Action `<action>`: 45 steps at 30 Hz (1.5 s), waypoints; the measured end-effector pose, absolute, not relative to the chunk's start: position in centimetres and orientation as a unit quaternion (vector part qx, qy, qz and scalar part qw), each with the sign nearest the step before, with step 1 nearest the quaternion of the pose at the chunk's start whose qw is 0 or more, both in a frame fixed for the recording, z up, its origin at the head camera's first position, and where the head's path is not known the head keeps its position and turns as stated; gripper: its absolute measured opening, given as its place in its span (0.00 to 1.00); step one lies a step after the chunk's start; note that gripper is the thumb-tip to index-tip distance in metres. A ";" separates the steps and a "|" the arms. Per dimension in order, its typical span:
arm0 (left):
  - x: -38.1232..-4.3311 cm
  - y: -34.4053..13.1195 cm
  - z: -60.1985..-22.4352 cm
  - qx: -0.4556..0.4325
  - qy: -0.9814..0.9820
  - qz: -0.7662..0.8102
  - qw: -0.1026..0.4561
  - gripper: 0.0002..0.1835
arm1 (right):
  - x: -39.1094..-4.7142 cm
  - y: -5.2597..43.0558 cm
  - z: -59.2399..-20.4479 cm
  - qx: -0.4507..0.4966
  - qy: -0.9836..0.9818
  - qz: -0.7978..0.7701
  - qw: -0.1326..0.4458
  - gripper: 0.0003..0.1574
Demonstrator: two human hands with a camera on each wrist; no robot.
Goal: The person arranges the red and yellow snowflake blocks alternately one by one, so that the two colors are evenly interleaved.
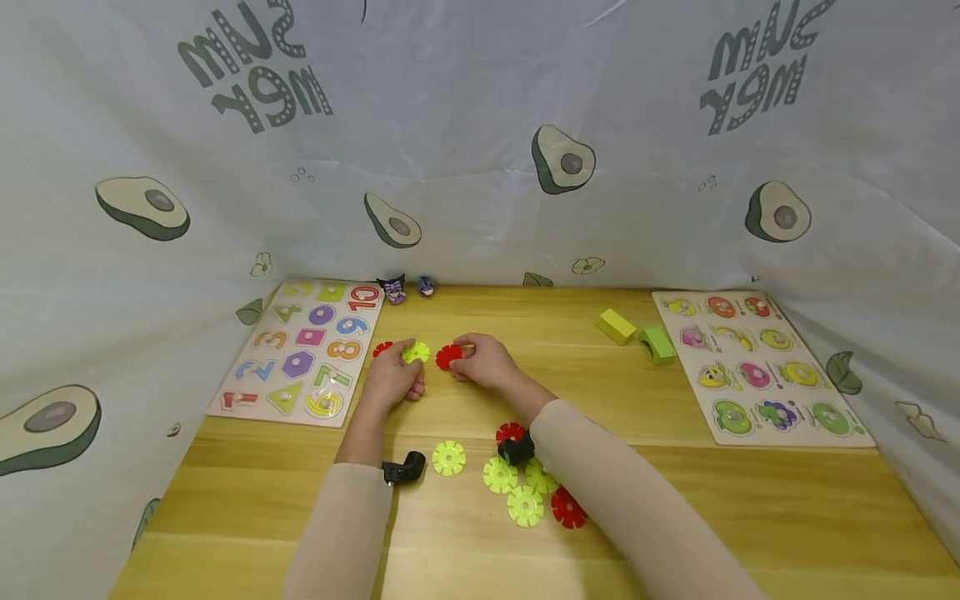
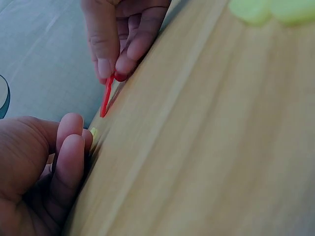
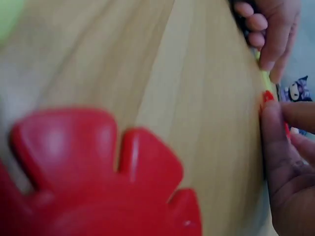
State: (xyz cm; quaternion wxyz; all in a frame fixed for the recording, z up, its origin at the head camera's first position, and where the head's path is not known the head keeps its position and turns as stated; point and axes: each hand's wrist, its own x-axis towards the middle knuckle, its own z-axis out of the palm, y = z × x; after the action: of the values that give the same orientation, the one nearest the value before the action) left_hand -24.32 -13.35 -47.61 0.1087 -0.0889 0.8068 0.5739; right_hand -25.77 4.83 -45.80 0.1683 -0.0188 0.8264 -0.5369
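My left hand (image 1: 393, 375) pinches the left edge of a yellow notched disc (image 1: 417, 352) near the table's back. Beyond that hand, a red notched disc (image 1: 382, 348) is partly hidden by its fingers. To the right, my right hand (image 1: 486, 362) holds another red notched disc (image 1: 448, 357) between thumb and fingers. The left wrist view shows this red disc (image 2: 107, 98) edge-on and tilted, its lower edge close to the tabletop. A small gap separates it from the yellow disc in the head view.
Several yellow discs (image 1: 525, 506) and red discs (image 1: 568, 508) lie near my right forearm; one yellow disc (image 1: 448, 458) sits apart. A number puzzle board (image 1: 300, 354) is left, a fruit puzzle board (image 1: 757, 367) right. Blocks (image 1: 616, 327) and small figurines (image 1: 393, 289) stand further back.
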 end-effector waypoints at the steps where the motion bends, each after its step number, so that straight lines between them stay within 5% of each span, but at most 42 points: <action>1: -24.3 -13.3 -47.6 -0.090 0.808 0.573 0.109 0.28 | -25.9 4.8 -45.9 -0.019 0.825 -0.538 0.172 0.28; 32: -23.9 -12.9 -47.8 -0.063 0.819 0.560 0.108 0.29 | -25.7 5.8 -46.2 -0.045 0.835 -0.514 0.191 0.29; 45: -24.5 -12.3 -46.7 0.039 0.836 0.517 0.178 0.29 | -19.5 7.9 -44.4 -0.166 0.844 -0.447 0.247 0.27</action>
State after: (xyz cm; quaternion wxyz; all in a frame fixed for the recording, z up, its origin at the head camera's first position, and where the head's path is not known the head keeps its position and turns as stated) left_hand -24.49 -12.28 -46.71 0.1780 0.0387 0.8364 0.5169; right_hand -19.50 7.85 -44.37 0.2470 -0.1660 0.8436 -0.4470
